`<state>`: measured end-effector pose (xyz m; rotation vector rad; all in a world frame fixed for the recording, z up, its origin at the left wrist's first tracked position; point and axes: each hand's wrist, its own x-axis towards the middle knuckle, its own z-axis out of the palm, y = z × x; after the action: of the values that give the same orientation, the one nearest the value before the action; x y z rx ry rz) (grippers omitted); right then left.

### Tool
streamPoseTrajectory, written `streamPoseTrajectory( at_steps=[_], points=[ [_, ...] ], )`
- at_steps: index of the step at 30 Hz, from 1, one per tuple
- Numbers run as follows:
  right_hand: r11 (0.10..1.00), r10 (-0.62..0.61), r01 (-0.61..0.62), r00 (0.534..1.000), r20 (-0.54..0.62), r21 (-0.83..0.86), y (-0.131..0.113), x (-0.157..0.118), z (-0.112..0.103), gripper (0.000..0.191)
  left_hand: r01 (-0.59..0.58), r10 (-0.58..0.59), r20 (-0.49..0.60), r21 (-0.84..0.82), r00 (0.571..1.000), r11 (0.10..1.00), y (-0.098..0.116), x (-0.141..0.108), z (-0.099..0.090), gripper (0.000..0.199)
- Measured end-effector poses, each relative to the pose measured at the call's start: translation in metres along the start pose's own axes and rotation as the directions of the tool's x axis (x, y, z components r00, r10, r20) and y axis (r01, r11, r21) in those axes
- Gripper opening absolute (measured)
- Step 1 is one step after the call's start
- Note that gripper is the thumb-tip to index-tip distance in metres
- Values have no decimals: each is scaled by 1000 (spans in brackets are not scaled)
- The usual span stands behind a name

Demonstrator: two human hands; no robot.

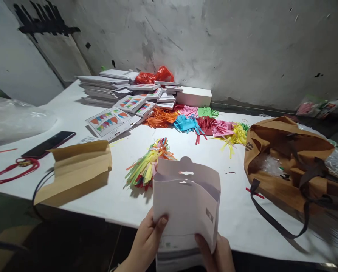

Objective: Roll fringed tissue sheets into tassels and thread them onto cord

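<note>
Packet [183, 211] is standing open above the table [237, 226], both the left hand [148, 241] and right hand [216, 253] clamping its sides.

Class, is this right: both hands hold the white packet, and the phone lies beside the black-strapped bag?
The phone is placed wrongly: the head view shows it beside the knotted red cord. Left hand and right hand do hold the white packet.

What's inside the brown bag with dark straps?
Crumpled clear plastic shows inside the brown bag with dark straps. Its folds and straps cover the deeper part, so contents there can't be seen.
</note>
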<state>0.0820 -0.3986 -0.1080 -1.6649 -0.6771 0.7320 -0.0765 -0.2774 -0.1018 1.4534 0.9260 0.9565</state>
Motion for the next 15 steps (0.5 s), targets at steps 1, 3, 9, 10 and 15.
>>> streamPoseTrajectory(
  at_steps=[1, 3, 9, 10, 15],
  points=[
    [999, -35, 35, 999, -1, 22, 1, 0, 1, 54, -26, 26, -12, 47, 1000, 999, 2, 1, 1, 47],
    [996, -41, 49, 995, -95, 81, 3, 2, 0, 60, -70, 63, 61, 118, 996, 991, 2, 2, 3, 44],
    [990, -2, -38, 958, -285, -134, 16, 5, 1, 60, -150, 148, 38, 77, 988, 986, -12, 1, 4, 59],
    [991, -2, -37, 959, -283, -130, 19, 5, 2, 62, -172, 173, 2, 108, 985, 979, -14, 1, 3, 58],
    [997, 53, -35, 965, -256, 71, 25, 6, -3, 67, -308, 291, 113, 186, 950, 933, -18, 2, 4, 43]
  ],
)
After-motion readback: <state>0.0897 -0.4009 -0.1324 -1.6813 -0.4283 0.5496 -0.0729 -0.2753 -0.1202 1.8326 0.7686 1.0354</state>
